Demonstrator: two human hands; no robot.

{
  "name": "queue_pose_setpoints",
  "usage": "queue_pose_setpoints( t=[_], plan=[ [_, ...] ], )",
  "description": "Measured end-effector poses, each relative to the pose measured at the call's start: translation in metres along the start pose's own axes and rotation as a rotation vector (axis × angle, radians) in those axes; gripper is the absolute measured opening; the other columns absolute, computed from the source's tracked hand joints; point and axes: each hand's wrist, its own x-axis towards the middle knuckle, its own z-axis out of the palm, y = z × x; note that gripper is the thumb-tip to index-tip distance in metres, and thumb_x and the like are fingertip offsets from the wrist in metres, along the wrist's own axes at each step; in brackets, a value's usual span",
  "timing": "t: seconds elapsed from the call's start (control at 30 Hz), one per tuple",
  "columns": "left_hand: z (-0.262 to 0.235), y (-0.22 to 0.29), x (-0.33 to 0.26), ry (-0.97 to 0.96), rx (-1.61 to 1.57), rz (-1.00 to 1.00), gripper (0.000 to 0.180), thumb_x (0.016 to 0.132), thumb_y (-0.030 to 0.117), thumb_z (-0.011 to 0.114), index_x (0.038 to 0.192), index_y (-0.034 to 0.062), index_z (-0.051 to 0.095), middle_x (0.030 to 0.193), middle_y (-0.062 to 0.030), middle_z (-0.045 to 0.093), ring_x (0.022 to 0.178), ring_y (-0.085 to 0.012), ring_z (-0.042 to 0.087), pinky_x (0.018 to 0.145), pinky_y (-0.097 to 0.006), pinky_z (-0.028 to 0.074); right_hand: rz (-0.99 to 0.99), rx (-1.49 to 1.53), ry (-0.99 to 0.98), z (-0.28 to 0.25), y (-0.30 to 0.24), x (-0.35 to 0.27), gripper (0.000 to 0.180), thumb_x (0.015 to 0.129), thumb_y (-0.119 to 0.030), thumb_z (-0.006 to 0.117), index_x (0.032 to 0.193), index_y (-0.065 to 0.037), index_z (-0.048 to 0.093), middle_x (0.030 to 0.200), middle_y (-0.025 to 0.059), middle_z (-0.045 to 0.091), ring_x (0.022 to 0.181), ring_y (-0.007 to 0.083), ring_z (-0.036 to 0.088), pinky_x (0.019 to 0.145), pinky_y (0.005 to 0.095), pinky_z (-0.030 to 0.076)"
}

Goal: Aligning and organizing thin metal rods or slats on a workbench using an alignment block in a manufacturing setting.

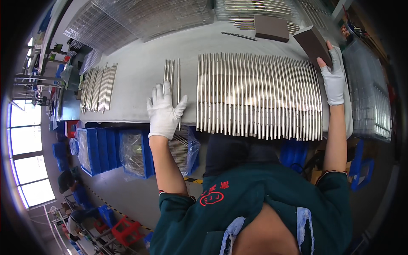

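Resting flat and open, the left hand touched loose steel rods; a brown sanding block was gripped by the right hand, and rods could be nudged off the tabletop.

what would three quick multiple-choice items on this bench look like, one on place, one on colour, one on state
1. Where is the right hand?
A. at the far right end of the big rod row
B. on the blue bins
C. on the drill bit

2. What colour are the gloves?
A. black
B. white
C. yellow

3. How is the left hand?
A. clenched round a block
B. lifted off the table
C. flat, fingers spread, on a few loose rods

Key: 1 A, it grips a brown block there; 2 B, both gloves are white; 3 C, palm down on the grey table.
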Motion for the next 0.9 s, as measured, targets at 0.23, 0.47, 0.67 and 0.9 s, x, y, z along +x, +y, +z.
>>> queue_pose_setpoints(
  t=[0.23, 0.47, 0.67, 0.9],
  plan=[
    [0.004, 0.015, 0.009, -0.076, -0.827, 0.154, 0.085, 0.098, 0.066, 0.033, 0.153, 0.0021, 0.027, 0.157, -0.0235, 0.029, 0.148, -0.0342, 0.023, 0.12, -0.041, 0.019, 0.046, 0.015, -0.025, 0.0, 0.0, -0.002, 0.055, 0.091, -0.014, 0.071, 0.143, -0.013, 0.052, 0.137, 0.0065, 0.057, 0.116, 0.015, 0.057, 0.096, 0.0263, 0.048],
    [0.004, 0.032, 0.035, -0.05, -1.789, -0.177, 0.117, 0.08, 0.087, 0.028, 0.152, -0.0049, 0.018, 0.156, -0.0212, 0.026, 0.148, -0.0305, 0.018, 0.124, -0.042, 0.013, 0.011, -0.007, -0.005, -0.001, -0.001, 0.0, 0.057, 0.091, -0.015, 0.071, 0.144, -0.013, 0.05, 0.134, 0.0059, 0.059, 0.116, 0.0141, 0.056, 0.097, 0.0256, 0.047],
    [0.01, 0.032, 0.033, 0.028, -1.959, -0.22, 0.107, 0.084, 0.08, 0.037, 0.148, -0.0058, 0.027, 0.151, -0.02, 0.034, 0.144, -0.0308, 0.027, 0.123, -0.042, 0.02, -0.047, -0.135, -0.007, -0.002, 0.0, 0.0, 0.057, 0.092, -0.014, 0.07, 0.145, -0.013, 0.049, 0.134, 0.0058, 0.057, 0.116, 0.0142, 0.056, 0.099, 0.0264, 0.045],
    [0.014, 0.033, 0.038, 0.052, -2.013, -0.234, 0.104, 0.087, 0.077, 0.04, 0.148, -0.0061, 0.027, 0.149, -0.0186, 0.036, 0.142, -0.0297, 0.032, 0.122, -0.04, 0.024, 0.02, 0.071, -0.167, -0.004, -0.028, 0.0, 0.059, 0.09, -0.007, 0.07, 0.145, -0.014, 0.049, 0.135, 0.006, 0.058, 0.116, 0.0134, 0.056, 0.1, 0.0253, 0.044]
  ],
)
